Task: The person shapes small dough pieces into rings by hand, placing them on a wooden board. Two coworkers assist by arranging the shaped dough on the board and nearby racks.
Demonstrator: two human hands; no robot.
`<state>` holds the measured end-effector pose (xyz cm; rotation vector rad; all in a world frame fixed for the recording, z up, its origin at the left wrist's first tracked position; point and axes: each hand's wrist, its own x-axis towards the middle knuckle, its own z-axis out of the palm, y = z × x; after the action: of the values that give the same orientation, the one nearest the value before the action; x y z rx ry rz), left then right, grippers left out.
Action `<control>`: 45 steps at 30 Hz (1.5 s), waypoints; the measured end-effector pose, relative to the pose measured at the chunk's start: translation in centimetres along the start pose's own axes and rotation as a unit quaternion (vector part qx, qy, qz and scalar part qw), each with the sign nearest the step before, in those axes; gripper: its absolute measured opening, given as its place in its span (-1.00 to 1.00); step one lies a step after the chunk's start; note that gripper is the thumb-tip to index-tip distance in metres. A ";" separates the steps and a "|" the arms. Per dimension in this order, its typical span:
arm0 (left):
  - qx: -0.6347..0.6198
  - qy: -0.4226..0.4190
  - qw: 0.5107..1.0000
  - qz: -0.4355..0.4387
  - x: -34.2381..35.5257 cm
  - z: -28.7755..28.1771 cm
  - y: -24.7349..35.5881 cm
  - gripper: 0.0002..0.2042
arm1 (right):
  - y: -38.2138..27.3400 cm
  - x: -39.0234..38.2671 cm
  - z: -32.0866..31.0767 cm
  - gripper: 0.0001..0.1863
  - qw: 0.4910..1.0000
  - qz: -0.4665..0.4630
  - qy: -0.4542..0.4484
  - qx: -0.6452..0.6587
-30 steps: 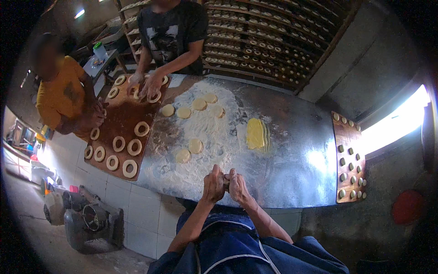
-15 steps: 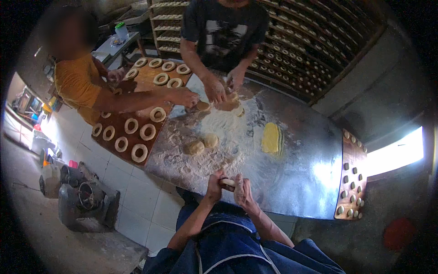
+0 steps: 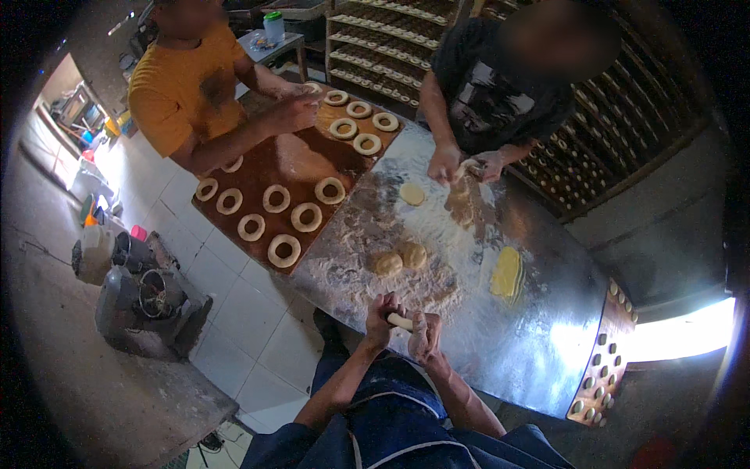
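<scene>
Close in front of me, at the table's near edge, a pale dough ring (image 3: 400,321) is held between my two hands. My left hand (image 3: 380,322) curls its fingers around one end of it. The other end is gripped by my right hand (image 3: 424,338). My fingers hide much of the ring. Just beyond my hands, two round dough balls (image 3: 387,263) lie side by side on the floured metal table (image 3: 469,344). Farther off is a flat dough disc (image 3: 412,194), and to the right a yellow slab of soft fat (image 3: 506,273).
A wooden board (image 3: 293,160) with several dough rings adjoins the table at left; a person in orange (image 3: 187,94) works over it. Across from me a person in a dark shirt (image 3: 500,94) handles dough. Another board (image 3: 587,383) with small dough pieces is at right; a machine (image 3: 144,309) stands lower left.
My view has swung, shifting the table rightward. My hands still hold the ring. The co-worker in orange has moved a hand from the table to the board; the other now handles dough between both hands.
</scene>
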<state>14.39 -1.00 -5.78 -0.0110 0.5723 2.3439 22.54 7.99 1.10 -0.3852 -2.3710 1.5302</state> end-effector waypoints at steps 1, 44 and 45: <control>0.236 0.110 0.965 0.020 -1.1 4.9 2.8 -0.56 | -0.2 1.1 0.3 -0.79 0.999 -0.043 0.008 -0.010; 0.843 0.113 0.497 0.171 28.7 -9.8 37.4 -0.66 | -3.6 26.8 10.4 -0.32 0.968 0.143 0.036 -0.201; 0.844 0.080 0.501 0.174 27.8 -7.7 37.6 -0.65 | -2.5 24.6 8.2 -0.37 0.958 0.163 0.088 -0.219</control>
<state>-31.90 -10.48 -2.31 0.8273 2.8359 1.0303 -3.41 9.41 2.63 -1.0116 -2.5791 1.0107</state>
